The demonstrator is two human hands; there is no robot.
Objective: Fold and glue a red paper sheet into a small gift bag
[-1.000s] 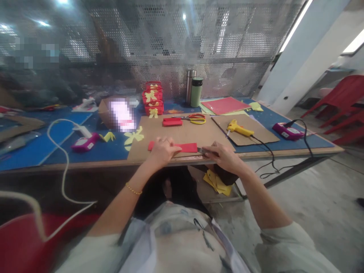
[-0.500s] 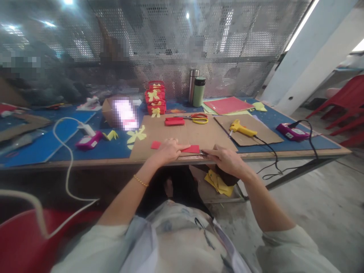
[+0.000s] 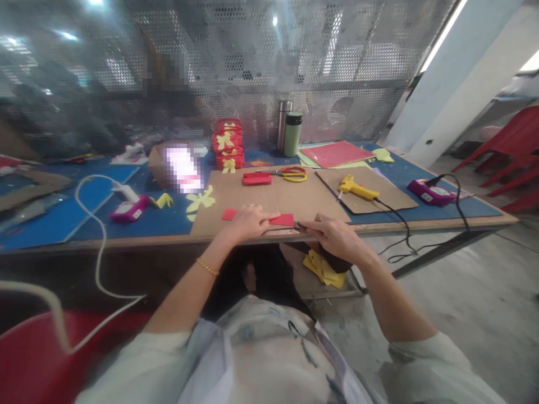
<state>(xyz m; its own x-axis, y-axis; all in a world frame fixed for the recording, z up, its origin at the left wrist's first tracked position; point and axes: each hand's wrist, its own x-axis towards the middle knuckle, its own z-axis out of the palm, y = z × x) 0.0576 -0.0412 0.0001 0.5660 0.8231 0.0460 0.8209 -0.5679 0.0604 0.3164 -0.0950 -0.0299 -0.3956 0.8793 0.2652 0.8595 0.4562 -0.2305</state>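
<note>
A flat red strip (image 3: 283, 219) of paper or felt lies along the near edge of a brown cardboard sheet (image 3: 311, 193). My left hand (image 3: 251, 223) presses on its middle, index finger stretched out over the strip, and covers part of it. At the strip's right end, my right hand (image 3: 332, 233) is closed round a thin metal tool (image 3: 298, 225); its tip points at the strip, and the rest is hidden in my fingers. Beyond my hands sit a folded red piece (image 3: 256, 178) and scissors (image 3: 293, 175) with red and yellow handles.
A yellow glue gun (image 3: 357, 188) rests on cardboard at right, its cord running to a purple box (image 3: 432, 192). Another purple box (image 3: 129, 209), yellow cut-outs (image 3: 201, 199) and a lit phone (image 3: 183, 168) are at left. Stacked red pieces (image 3: 228, 143) and a green bottle (image 3: 292, 134) stand behind.
</note>
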